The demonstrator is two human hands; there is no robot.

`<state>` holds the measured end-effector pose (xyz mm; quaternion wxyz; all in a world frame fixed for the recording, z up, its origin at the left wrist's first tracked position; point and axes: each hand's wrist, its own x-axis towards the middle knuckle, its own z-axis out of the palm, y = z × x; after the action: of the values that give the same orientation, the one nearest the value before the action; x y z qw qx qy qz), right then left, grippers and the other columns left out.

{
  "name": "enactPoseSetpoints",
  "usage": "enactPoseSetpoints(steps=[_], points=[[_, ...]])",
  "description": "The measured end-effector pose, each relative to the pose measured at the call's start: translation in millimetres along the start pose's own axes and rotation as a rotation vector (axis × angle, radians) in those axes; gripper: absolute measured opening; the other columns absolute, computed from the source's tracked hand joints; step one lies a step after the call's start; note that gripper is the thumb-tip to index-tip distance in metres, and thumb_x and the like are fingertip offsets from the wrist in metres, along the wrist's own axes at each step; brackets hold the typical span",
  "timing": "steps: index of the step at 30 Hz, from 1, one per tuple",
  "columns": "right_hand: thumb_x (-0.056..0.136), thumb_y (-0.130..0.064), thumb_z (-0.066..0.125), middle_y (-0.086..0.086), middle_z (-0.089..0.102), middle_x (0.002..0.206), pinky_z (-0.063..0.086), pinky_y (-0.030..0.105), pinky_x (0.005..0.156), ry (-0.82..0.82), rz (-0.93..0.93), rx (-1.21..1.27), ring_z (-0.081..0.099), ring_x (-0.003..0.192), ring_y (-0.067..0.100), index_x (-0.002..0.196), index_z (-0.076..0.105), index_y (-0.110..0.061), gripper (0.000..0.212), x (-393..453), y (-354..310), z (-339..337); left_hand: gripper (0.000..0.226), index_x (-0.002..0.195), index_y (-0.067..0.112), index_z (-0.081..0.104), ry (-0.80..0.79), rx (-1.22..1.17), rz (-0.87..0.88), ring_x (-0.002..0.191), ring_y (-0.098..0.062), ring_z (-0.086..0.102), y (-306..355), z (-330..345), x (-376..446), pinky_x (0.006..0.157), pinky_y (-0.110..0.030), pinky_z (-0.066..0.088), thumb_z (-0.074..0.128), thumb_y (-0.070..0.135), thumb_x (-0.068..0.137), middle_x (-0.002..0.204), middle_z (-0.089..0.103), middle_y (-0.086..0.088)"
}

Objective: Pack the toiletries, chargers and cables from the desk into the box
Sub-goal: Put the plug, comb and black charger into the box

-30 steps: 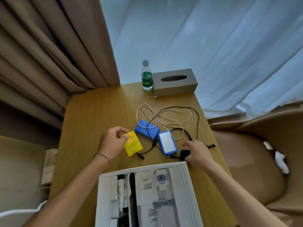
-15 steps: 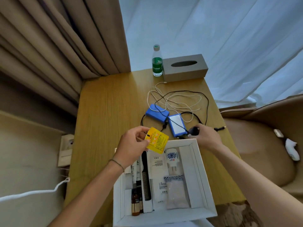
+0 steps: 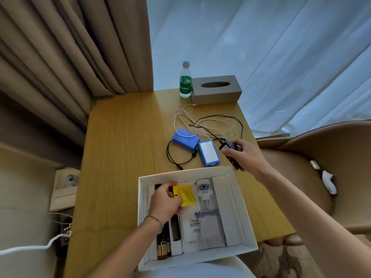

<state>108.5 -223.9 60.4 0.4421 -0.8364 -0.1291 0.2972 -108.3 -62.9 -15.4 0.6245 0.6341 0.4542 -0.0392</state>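
Low in the frame's centre, the left hand (image 3: pixel 165 201) curls its fingers around a yellow sachet (image 3: pixel 185 195), holding it inside the white box (image 3: pixel 239 199) over the packed toiletries. Right of centre, the right hand (image 3: pixel 244 155) grips a black charger (image 3: pixel 230 146) above the desk (image 3: pixel 128 137), its cable (image 3: pixel 226 119) trailing back beside two blue packs (image 3: pixel 185 140).

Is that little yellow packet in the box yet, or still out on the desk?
In. The left hand holds the yellow packet down inside the white box, over the toiletries there.
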Motion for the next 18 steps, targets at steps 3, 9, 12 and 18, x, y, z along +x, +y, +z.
enactPoseSetpoints(steps=[3,9,12,18], points=[[0.086,-0.044,0.074,0.004,0.069,0.083,0.041,0.015,0.040,-0.033,0.000,0.046,0.060,0.055,0.007,0.107,0.064,-0.028,0.028,-9.9,-4.0,6.7,0.045,0.113,0.015,0.065,0.008,-0.063,-0.069,0.077,-0.034,0.073,-10.2,7.7,4.4,0.058,-0.042,0.063,0.067,-0.013,0.078,0.095,0.063,-0.016],[0.090,-0.045,0.068,0.003,0.069,0.088,0.047,0.016,0.047,-0.044,0.017,0.078,0.063,0.065,0.009,0.105,0.063,-0.031,0.021,-24.5,-4.8,22.1,0.054,0.132,0.018,0.059,0.032,0.001,-0.011,0.089,-0.026,0.069,-12.6,25.3,11.8,0.064,-0.039,0.064,0.074,0.001,0.083,0.108,0.063,-0.012],[0.092,-0.038,0.066,0.005,0.068,0.088,0.046,0.017,0.047,-0.069,0.020,0.151,0.062,0.062,0.007,0.108,0.063,-0.028,0.019,-32.0,-4.4,29.7,0.052,0.139,0.023,0.052,-0.006,0.198,0.067,0.088,-0.028,0.068,-6.9,19.7,5.1,0.074,-0.043,0.062,0.069,0.019,0.090,0.106,0.061,-0.011],[0.078,-0.031,0.082,0.005,0.068,0.105,0.059,0.027,0.063,-0.145,-0.103,0.251,0.073,0.084,0.018,0.110,0.062,-0.037,0.038,-55.6,-13.1,52.5,0.025,0.109,0.026,0.073,0.071,0.544,0.394,0.088,-0.008,0.067,35.6,-14.8,-28.0,0.077,-0.025,0.054,0.054,0.035,0.097,0.097,0.074,0.007]])
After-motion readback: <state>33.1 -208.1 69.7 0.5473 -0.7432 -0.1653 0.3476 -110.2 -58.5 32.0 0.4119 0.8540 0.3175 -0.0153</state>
